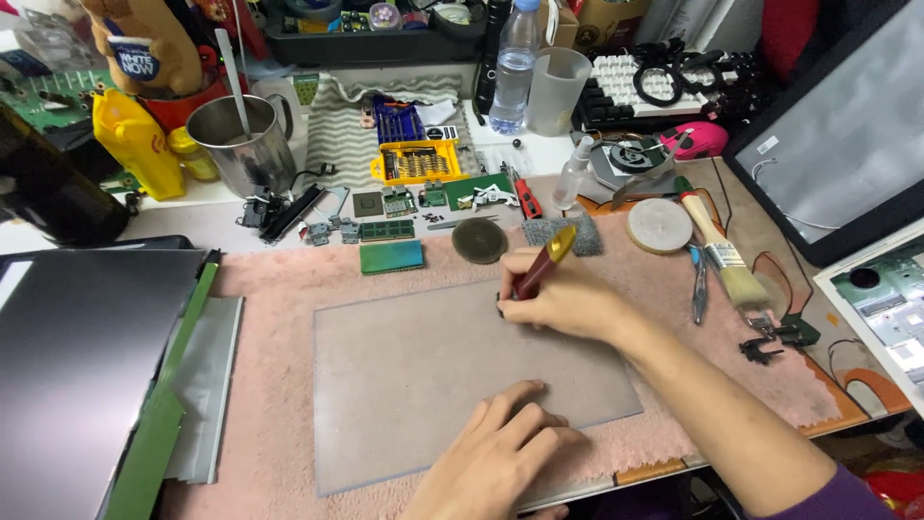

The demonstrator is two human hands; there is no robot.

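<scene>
Step in hand: right hand grips red-handled screwdriver, tip on grey panel's far edge, mid-bench. Left hand lies flat, empty, steadying near edge. Next: needs steady downward pressure.

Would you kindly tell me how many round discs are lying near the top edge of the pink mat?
2: a dark disc just above the grey panel, and a pale disc further right beside the paintbrush. Others may hide among the clutter.
</scene>
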